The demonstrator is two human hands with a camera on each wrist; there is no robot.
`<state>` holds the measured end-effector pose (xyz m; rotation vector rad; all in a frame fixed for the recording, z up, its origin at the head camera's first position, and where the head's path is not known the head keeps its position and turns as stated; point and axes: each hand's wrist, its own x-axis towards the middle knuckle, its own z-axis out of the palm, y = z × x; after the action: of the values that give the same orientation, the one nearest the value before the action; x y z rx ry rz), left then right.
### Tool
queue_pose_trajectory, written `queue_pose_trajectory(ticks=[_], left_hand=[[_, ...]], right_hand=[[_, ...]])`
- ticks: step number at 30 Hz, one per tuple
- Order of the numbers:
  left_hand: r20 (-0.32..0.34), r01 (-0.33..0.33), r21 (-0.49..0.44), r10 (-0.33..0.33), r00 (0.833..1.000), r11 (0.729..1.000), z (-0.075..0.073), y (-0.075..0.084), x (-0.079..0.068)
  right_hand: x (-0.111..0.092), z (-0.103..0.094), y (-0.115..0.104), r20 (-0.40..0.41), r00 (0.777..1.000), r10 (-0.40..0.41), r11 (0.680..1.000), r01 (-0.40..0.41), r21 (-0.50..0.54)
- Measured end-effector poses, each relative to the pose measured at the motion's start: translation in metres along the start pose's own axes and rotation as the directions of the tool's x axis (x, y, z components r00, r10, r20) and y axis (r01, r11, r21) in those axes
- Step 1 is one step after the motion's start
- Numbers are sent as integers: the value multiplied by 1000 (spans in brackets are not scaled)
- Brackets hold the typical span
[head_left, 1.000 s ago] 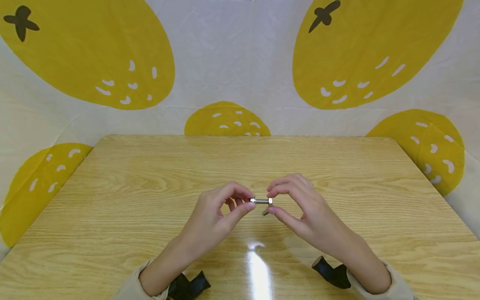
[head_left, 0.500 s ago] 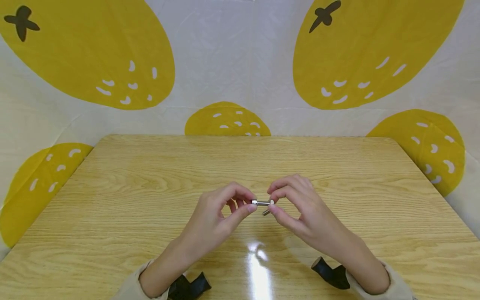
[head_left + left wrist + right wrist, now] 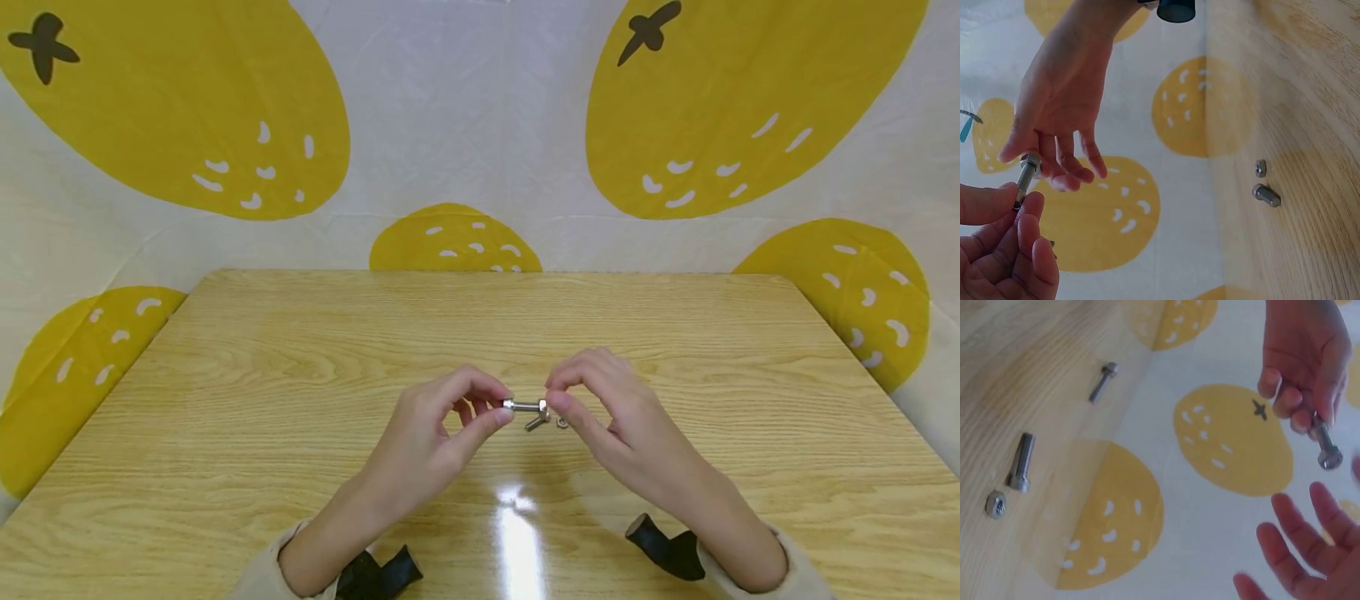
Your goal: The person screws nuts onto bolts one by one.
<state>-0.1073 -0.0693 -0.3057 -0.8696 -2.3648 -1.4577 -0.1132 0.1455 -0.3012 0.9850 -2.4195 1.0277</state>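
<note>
Yellow-printed cloth (image 3: 472, 108) backs the worktop (image 3: 300, 333); from the head view, the left grip (image 3: 427, 433) pinches a bolt (image 3: 527, 407) by its left end, aloft. By left wrist, it seems stiff, light, slick, best held at the nut's (image 3: 1033, 160) flats. By right wrist, the right grip (image 3: 1322, 556) is spread near that nut.

Seen on my remote feed: beige L sleeve (image 3: 268, 573) & R sleeve (image 3: 797, 571); chunky blk L mount (image 3: 378, 575) & R mount (image 3: 669, 552) beside them, ea. w/ flared stub, R one brownish-tipped.
</note>
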Motion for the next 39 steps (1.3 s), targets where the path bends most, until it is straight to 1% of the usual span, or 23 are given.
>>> queue_pose_trajectory(ticks=[2, 4, 7, 10, 12, 16, 23, 26, 29, 31, 37, 39], left_hand=[[0, -3, -1, 3, 1000, 1000, -1, -1, 0], [-1, -5, 0, 5, 1000, 1000, -1, -1, 0], [2, -5, -4, 5, 1000, 1000, -1, -2, 0], [3, -2, -1, 2, 1000, 1000, -1, -2, 1], [4, -1, 2, 1, 1000, 1000, -1, -1, 1], [7, -2, 7, 2, 1000, 1000, -1, -1, 1], [7, 1, 7, -1, 1000, 1000, 0, 0, 0], [5, -10, 6, 10, 1000, 1000, 0, 0, 0], [2, -25, 10, 25, 1000, 1000, 1, 0, 0], [3, -37, 11, 37, 999, 999, 1, 0, 0], [4, -7, 11, 7, 1000, 1000, 0, 1, 0], [-1, -4, 13, 4, 1000, 1000, -1, 2, 1]], right_hand=[[0, -2, 0, 27, 999, -18, 1000, 18, 2], [1, -2, 0, 38, 998, -54, 999, 54, 6], [2, -1, 2, 25, 992, -122, 992, 122, 17], [2, 1, 3, 0, 986, -165, 986, 165, 22], [2, 1, 4, -10, 984, -179, 984, 179, 22], [2, 1, 3, -2, 987, -162, 987, 162, 19], [1, 0, 2, 42, 991, -127, 992, 126, 9], [0, 2, 3, 48, 992, -115, 993, 115, 3], [0, 5, 3, 36, 994, -106, 994, 107, -7], [0, 7, 3, 34, 996, -84, 996, 85, -15], [-1, 4, 1, 30, 1000, -9, 1000, 10, -25], [-1, 1, 1, 35, 999, -3, 1000, 4, -19]])
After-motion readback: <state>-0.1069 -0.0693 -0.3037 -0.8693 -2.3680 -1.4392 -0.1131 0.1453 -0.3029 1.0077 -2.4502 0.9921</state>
